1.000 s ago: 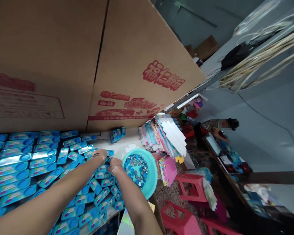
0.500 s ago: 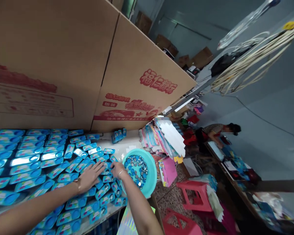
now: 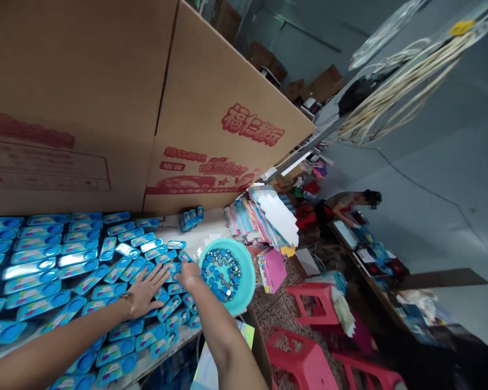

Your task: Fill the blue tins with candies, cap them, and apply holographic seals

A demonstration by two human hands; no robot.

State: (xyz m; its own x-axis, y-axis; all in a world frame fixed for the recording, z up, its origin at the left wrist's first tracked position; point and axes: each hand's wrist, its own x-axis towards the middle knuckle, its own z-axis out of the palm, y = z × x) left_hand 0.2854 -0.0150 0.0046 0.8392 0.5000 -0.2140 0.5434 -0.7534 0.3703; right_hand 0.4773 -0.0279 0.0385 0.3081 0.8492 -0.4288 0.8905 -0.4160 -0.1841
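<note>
Many flat blue blister cards cover the white table in rows. My left hand lies flat and spread on several cards near the table's right end. Just to its right, my right hand rests on the cards with its fingers curled; whether it holds anything stays hidden. A teal bowl full of small round blue and silver pieces stands right beside my right hand.
Big cardboard boxes with red print wall off the table's far side. A stack of coloured paper cards lies behind the bowl. Pink stools stand on the floor. Another person works at a far table.
My left hand has drawn back from the far cards and spread flat on nearer ones. The right hand stays by the bowl. The view has shifted a little.
</note>
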